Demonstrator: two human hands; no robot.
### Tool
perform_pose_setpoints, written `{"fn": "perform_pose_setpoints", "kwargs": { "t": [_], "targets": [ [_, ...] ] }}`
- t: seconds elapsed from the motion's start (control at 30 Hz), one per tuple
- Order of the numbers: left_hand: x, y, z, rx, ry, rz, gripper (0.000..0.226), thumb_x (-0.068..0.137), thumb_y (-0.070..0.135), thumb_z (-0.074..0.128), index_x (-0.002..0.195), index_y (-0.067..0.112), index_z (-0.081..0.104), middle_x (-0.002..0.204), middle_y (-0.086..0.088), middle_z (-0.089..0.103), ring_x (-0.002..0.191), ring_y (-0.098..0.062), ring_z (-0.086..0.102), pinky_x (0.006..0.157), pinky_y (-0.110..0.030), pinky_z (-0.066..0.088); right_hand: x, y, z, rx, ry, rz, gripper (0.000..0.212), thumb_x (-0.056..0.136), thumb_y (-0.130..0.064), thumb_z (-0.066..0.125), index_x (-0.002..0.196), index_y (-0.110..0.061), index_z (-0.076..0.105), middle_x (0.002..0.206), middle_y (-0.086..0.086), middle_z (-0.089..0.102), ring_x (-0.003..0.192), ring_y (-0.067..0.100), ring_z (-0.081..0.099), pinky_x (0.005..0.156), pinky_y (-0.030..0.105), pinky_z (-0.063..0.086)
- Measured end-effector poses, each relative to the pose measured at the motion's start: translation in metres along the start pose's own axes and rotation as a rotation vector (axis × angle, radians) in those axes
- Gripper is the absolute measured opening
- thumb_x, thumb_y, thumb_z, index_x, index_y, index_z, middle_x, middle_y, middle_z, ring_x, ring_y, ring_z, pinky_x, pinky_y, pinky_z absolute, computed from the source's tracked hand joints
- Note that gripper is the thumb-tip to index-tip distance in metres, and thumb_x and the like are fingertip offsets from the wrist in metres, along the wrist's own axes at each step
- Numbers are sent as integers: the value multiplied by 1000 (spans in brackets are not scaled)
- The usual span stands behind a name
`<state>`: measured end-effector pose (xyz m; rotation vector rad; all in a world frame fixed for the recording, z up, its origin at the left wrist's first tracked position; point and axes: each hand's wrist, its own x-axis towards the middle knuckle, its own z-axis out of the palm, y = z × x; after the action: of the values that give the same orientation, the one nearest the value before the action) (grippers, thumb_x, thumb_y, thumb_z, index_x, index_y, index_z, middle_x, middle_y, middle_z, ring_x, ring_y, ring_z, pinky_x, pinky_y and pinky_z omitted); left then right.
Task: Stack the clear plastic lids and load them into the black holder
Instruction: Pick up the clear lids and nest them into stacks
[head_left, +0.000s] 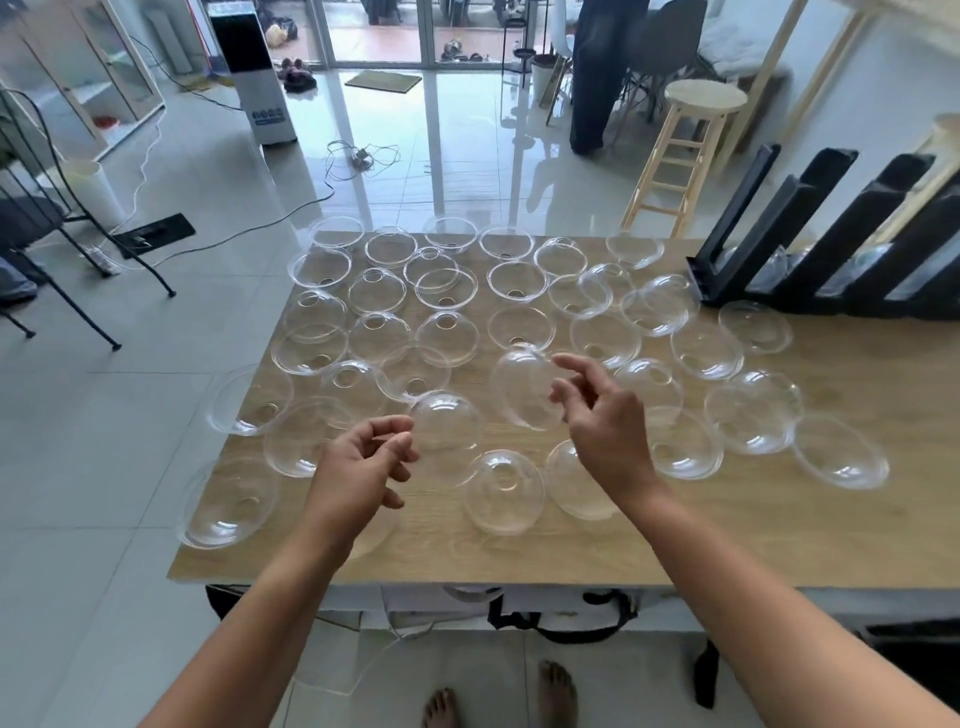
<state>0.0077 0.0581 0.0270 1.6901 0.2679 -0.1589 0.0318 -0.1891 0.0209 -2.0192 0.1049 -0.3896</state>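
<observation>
Left grip (363, 460) pinches domed lid (449, 421) at rim; right grip (602, 421) pinches tilted lid (522, 389)

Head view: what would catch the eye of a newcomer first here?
Dozens of clear lids cover the wooden table, some dome up, some dome down. At mid-table the right hand holds a tilted lid; the left hand curls beside another. The black holder stands at the far right.

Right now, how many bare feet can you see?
2. The left foot and the right foot stand side by side on the tiled floor, below the wooden table's near edge. A far-off person's feet are too unclear to tell.
</observation>
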Motion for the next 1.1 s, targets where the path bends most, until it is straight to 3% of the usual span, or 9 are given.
{"fn": "perform_pose_setpoints", "kwargs": {
  "t": [0.13,0.23,0.43,0.57,0.63,0.7,0.83,0.97,1.1],
  "targets": [
    [3,-15,20,-38,-96,-106,18,96,7,52,108,14,64,80,-10,62,59,-11,54,44,-26,51,-19,16,-44,312,9,378,18,95,-10,57,106,-21,66,67,-3,67,51,3,53,46,17,43],
    [6,-25,37,-21,-165,-160,18,97,7,49,108,13,62,79,-10,57,55,-9,53,42,-27,49,-45,41,-63,344,-35,588,19,94,-7,55,110,-14,65,68,1,66,51,8,52,45,22,41],
    [13,-39,56,92,-148,-175,19,99,9,45,110,12,60,75,-7,56,53,-12,53,33,-24,40,-78,69,-46,401,59,784,20,95,-5,52,111,-12,61,71,5,63,49,8,54,43,22,46],
    [18,-46,59,171,-110,-182,20,98,11,48,115,11,59,70,-9,60,38,-7,51,31,-23,40,-78,68,-35,511,130,831,25,93,1,52,116,-8,55,77,11,61,50,12,57,43,24,50],
    [19,-48,58,248,-70,-160,28,98,14,49,125,15,54,89,-10,63,49,-11,59,38,-28,48,-78,67,-35,451,121,821,27,94,0,50,118,-10,53,79,13,62,51,14,59,45,26,51],
    [18,-51,56,499,-16,-65,40,97,20,49,136,23,44,111,-10,56,77,-20,62,62,-40,56,-78,66,-35,290,88,776,29,95,-4,49,122,-13,51,76,12,65,53,16,61,46,28,51],
    [4,-52,59,751,14,262,54,95,37,47,145,39,25,133,-2,31,99,-15,52,78,-35,49,-82,67,-37,-27,8,647,31,94,-13,49,125,-20,49,70,2,63,55,13,61,50,31,52],
    [1,-56,62,810,-158,438,69,84,56,57,144,45,24,145,8,24,132,-11,27,103,-33,37,-89,64,-32,-360,-25,365,48,91,-27,56,137,-22,43,102,-6,49,79,4,51,72,24,42],
    [4,-60,62,893,-231,431,74,79,53,66,143,46,29,151,8,26,137,-13,26,106,-34,37,-87,58,-25,-627,-142,151,69,86,-53,60,145,-33,30,129,-2,35,106,12,48,78,31,51]
  ]
}}
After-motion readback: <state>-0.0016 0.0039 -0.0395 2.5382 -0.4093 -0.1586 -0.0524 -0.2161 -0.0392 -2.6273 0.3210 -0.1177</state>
